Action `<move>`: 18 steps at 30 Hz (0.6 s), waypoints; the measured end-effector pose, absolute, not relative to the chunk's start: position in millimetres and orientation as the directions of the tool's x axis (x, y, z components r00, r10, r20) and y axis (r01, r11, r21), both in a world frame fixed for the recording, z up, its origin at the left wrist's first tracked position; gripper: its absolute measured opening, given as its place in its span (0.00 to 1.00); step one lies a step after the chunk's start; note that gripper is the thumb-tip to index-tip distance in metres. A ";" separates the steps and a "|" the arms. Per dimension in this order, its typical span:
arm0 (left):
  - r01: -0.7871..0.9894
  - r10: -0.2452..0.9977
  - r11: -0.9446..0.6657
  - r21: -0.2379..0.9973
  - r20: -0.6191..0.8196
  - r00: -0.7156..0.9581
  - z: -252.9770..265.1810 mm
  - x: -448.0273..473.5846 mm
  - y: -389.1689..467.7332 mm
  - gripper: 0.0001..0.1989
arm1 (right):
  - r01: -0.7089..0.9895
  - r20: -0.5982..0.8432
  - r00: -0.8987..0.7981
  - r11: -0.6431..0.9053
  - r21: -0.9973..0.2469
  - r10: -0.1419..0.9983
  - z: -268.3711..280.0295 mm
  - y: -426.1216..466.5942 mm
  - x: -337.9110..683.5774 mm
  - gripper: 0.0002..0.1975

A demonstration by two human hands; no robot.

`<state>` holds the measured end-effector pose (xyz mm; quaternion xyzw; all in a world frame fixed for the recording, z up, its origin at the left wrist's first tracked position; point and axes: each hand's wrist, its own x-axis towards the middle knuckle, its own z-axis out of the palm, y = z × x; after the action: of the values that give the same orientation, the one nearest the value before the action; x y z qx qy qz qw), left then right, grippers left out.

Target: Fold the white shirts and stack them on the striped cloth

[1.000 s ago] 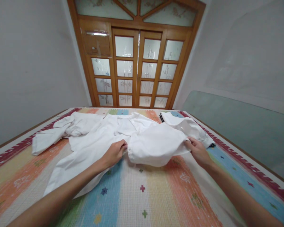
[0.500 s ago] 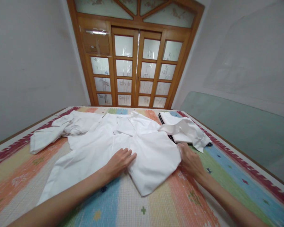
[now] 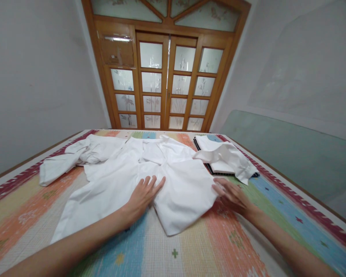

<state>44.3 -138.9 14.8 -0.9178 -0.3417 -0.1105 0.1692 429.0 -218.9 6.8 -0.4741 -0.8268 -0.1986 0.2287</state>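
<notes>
A white shirt (image 3: pixel 118 181) lies spread on the striped cloth (image 3: pixel 175 265), its collar toward the far side. Its right front panel (image 3: pixel 187 192) is folded over, with a pointed corner toward me. My left hand (image 3: pixel 144 196) rests on the middle of the shirt, fingers spread and palm down, holding nothing. At the right edge of the folded panel is my right hand (image 3: pixel 232 195); its fingers are loosely stretched out and parted, with the tips at the fabric's edge. One long sleeve (image 3: pixel 60 167) lies crumpled to the left, and a white sleeve (image 3: pixel 227 154) extends right.
Under the right sleeve lies a folded white garment (image 3: pixel 202 143) with dark, striped edging. A pale green board (image 3: pixel 291 150) stands along the right wall. Wooden doors with glass panes (image 3: pixel 151 80) are beyond the table's far edge.
My left hand's fingers have spread out on the shirt. My right hand has loosened from its closed grip on the panel's edge, and the panel's near corner has shifted slightly left.
</notes>
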 end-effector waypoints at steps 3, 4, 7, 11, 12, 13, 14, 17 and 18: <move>0.650 0.580 -0.711 -0.269 0.298 0.758 18.0 35.6 -135.1 0.31 | 0.866 0.537 -0.414 0.500 -0.017 0.736 6.6 -226.2 440.3 0.14; 0.625 0.553 -0.728 -0.282 0.298 0.778 19.6 32.5 -134.4 0.28 | 0.883 0.571 -0.344 0.463 -0.071 0.745 6.6 -229.3 442.1 0.12; 0.517 0.413 -0.799 -0.307 0.345 0.843 23.9 22.9 -134.8 0.19 | 0.892 0.723 -0.073 0.369 -0.260 0.687 9.7 -238.3 440.0 0.07; 0.409 0.252 -0.869 -0.279 0.462 0.850 27.0 12.5 -137.7 0.13 | 0.690 0.672 0.406 0.274 -0.670 0.620 24.2 -243.5 423.3 0.10; 0.402 0.243 -0.881 -0.252 0.489 0.838 27.4 11.0 -138.2 0.13 | 0.580 0.598 0.486 0.277 -0.766 0.637 28.4 -243.1 418.8 0.11; 0.395 0.240 -0.892 -0.219 0.510 0.826 27.7 9.9 -138.6 0.13 | 0.459 0.518 0.539 0.283 -0.842 0.664 32.2 -242.2 414.9 0.13; 0.381 0.238 -0.906 -0.186 0.522 0.819 28.1 9.3 -139.0 0.13 | 0.338 0.436 0.567 0.285 -0.897 0.698 35.3 -241.0 411.9 0.14; 0.283 0.198 -0.953 -0.106 0.488 0.850 30.2 9.6 -141.7 0.13 | 0.094 0.247 0.591 0.238 -0.967 0.768 38.8 -236.7 408.4 0.17; 0.240 0.176 -0.967 -0.089 0.454 0.874 30.8 10.3 -143.5 0.12 | 0.078 0.220 0.600 0.217 -0.973 0.769 38.2 -235.7 408.8 0.17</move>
<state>10.3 -143.5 30.8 -0.9653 -0.1078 -0.2271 0.0713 408.8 -235.7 38.2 -0.5729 -0.3698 0.2515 0.6869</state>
